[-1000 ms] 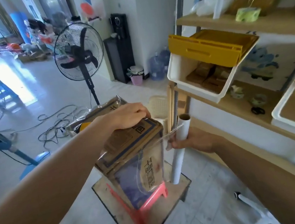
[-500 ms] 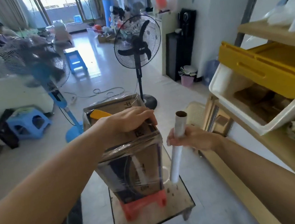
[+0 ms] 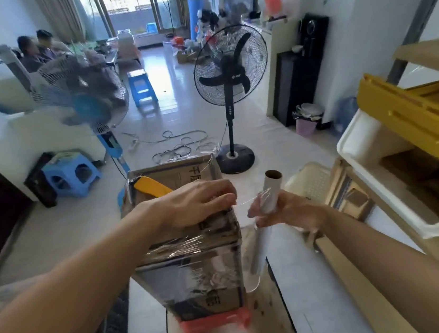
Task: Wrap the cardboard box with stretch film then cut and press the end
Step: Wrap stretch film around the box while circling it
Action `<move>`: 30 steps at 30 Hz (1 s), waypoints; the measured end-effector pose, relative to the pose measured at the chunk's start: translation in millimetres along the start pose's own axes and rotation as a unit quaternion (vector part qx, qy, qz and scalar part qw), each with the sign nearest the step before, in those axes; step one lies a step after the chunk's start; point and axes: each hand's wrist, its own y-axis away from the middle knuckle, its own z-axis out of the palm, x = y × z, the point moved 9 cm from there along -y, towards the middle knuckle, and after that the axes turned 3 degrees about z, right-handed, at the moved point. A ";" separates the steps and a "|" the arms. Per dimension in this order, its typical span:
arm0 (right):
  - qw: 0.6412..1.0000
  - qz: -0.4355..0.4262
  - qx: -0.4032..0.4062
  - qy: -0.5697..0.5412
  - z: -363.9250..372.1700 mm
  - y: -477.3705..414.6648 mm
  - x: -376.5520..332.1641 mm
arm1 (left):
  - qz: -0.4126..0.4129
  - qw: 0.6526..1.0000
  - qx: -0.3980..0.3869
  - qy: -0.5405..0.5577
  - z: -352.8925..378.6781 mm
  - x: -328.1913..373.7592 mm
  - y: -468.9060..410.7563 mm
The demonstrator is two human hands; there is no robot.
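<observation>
- The cardboard box (image 3: 189, 267) stands upright on a red plastic stool (image 3: 217, 325), which rests on a flat board (image 3: 274, 325) below it; raised like this, the box's lower sides are probably easier to reach with the film.
- Clear stretch film (image 3: 178, 247) is already banded round the box's upper and middle faces, wrinkled where the layers overlap.
- The left hand (image 3: 190, 206) lies flat on the box's top near edge, fingers together and pressed down, likely to steady the tall box against the pull of the film.
- Just right of the box, the right hand (image 3: 282, 212) is clamped round the stretch film roll (image 3: 264, 224), fingers curled on the tube below its open cardboard end. The roll is held nearly upright, parallel to the box's corner, so the film would feed flat onto the side.
- A short strand of film runs taut from the roll toward the box's top right corner.
- A yellow utility knife (image 3: 151, 187) lies on the box top beyond the left hand, seemingly kept handy for the cut.
- Behind the box stands a black pedestal fan (image 3: 229, 65).
</observation>
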 end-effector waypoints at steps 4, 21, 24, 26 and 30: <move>1.000 -0.002 -0.028 0.001 -1.8 -28.1 -0.2 | -0.037 0.995 0.008 0.088 -4.3 -0.6 -1.6; 0.968 -0.100 -0.181 0.143 -19.8 -88.0 -15.5 | -0.222 0.952 0.144 0.154 -6.0 2.4 -4.4; 0.968 -0.123 -0.144 0.163 -16.3 -98.1 -17.7 | -0.232 0.950 0.151 0.142 -3.6 5.1 -5.2; 0.967 -0.128 -0.125 0.180 -16.3 -105.1 -17.2 | -0.242 0.948 0.161 0.129 -5.3 7.3 -5.1; 0.968 -0.137 -0.096 0.186 -16.8 -114.0 -20.8 | -0.237 0.943 0.203 0.120 -10.3 6.4 -5.6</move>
